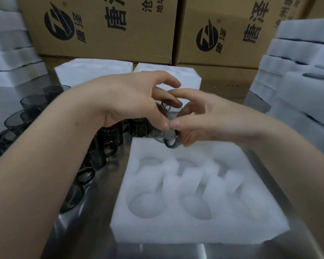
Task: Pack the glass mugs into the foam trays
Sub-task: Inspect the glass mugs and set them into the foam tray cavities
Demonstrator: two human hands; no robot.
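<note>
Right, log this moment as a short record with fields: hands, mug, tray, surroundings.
held item: smoky grey glass mug, over the near tray's far edge
left hand: grips the mug from the left
right hand: grips the mug from the right
near tray: white foam tray with round pockets, visible pockets empty
stock: cluster of dark glass mugs, left of the tray
surface: steel table
behind: two more white foam trays; brown printed cardboard boxes
sides: stacks of white foam
</note>
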